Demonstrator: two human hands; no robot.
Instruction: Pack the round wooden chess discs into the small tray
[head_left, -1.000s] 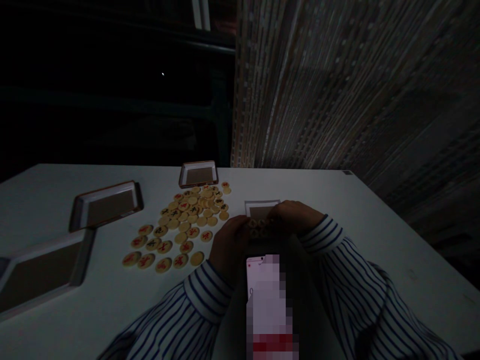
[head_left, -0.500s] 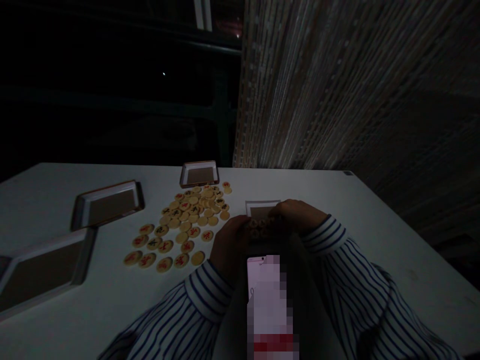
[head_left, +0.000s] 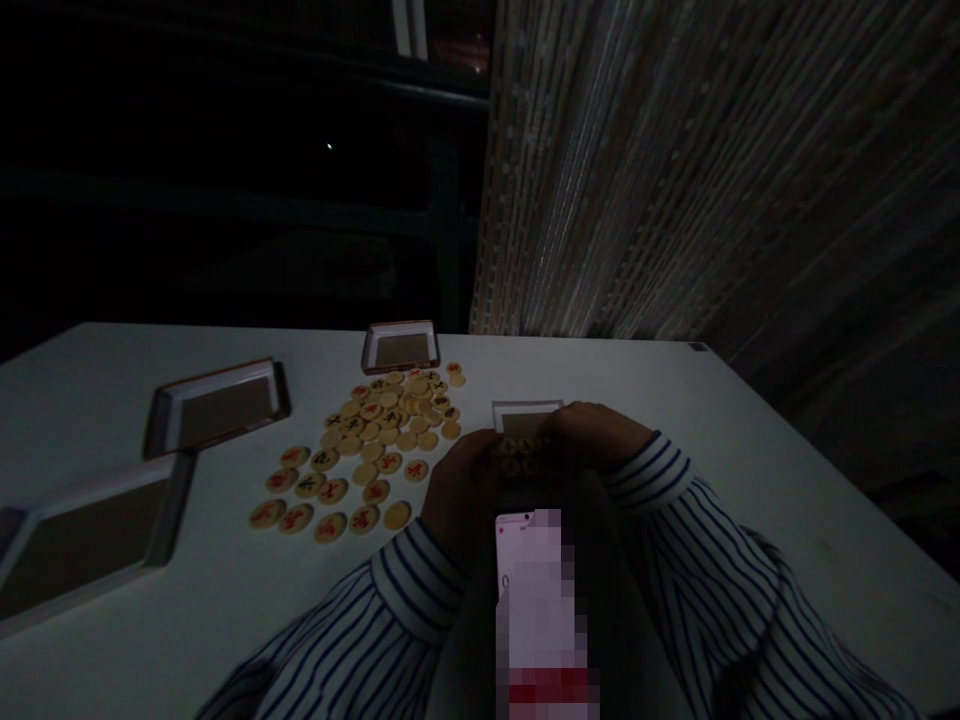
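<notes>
Pieces [head_left: 388, 436] lie loose on our left; our striped sleeve [head_left: 418, 565] could knock them if it swings. Our left hand [head_left: 461, 485] curls by the small tray [head_left: 525, 424], our right hand [head_left: 600, 432] past it; whether they grip, we can't tell. A bump could mix its chips [head_left: 511, 466]. Past our white table [head_left: 750, 480]: dark room [head_left: 225, 220], then curtain [head_left: 570, 180].

The head camera is worn on my head and faces forward and down over the white table [head_left: 757, 500]. My left hand [head_left: 459, 490] and right hand [head_left: 600, 437] lie at near range, just below frame centre. My striped sleeves [head_left: 709, 570] enter from the bottom edge, nearer the lens. The line of sight extends past the table's far edge, which crosses the frame near mid-height, to the strand curtain [head_left: 585, 190] at upper right.
</notes>
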